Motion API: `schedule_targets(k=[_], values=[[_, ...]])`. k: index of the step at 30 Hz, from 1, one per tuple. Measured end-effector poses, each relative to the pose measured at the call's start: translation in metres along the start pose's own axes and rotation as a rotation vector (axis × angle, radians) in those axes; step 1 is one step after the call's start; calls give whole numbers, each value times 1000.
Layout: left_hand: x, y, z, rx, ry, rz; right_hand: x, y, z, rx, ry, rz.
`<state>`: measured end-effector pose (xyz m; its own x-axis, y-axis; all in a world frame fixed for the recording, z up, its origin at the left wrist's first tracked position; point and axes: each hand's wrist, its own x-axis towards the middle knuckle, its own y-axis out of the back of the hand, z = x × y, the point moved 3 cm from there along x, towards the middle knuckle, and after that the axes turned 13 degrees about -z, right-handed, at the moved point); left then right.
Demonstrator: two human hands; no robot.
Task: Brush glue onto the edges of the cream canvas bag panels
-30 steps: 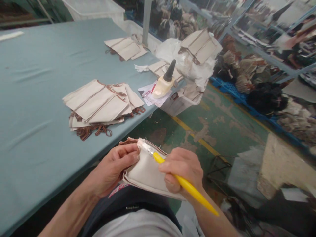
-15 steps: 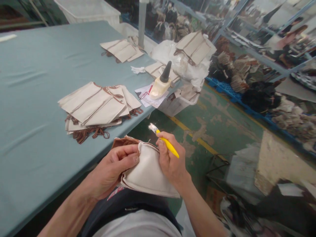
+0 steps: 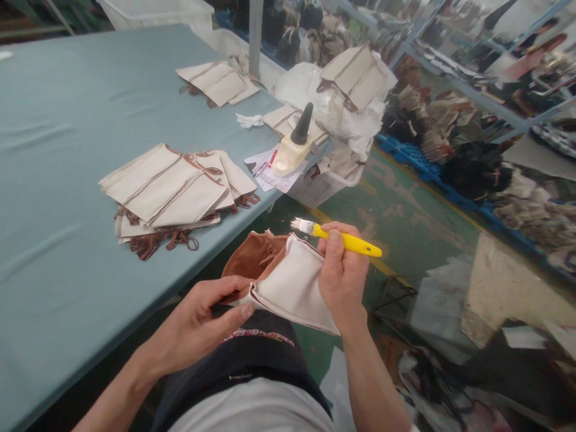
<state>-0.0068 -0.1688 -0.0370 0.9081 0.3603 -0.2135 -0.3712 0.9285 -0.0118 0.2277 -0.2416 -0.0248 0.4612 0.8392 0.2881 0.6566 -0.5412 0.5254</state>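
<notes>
Right hand grips a yellow brush near the cream piece; left hand pinches its left corner. Brushing seems underway; the next stroke would need steady edges.

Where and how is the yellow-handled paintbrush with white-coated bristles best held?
Probably by the brush's slim yellow handle, approached from the picture's right: the white-coated bristles point left, and the bare right hand pinches the handle near its front.
</notes>
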Motion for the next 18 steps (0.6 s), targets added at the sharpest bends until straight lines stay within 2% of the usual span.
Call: schedule_targets(k=[5, 9, 12, 14, 16, 18], values=[[7, -11, 16, 170, -124, -45, 4, -16, 10, -25, -23, -38], [2, -14, 13, 167, -134, -26, 1, -16, 14, 14, -10, -28], [-4, -14, 5, 121, -101, 23, -10, 1, -1, 162, -11, 114], [-7, -12, 2, 133, -104, 97, -19, 13, -18, 303, -30, 166], [-9, -11, 1, 168, -139, 174, -30, 21, -36, 432, -28, 142], [-10, -11, 0, 194, -181, 227, -41, 22, -51, 508, 11, 60]])
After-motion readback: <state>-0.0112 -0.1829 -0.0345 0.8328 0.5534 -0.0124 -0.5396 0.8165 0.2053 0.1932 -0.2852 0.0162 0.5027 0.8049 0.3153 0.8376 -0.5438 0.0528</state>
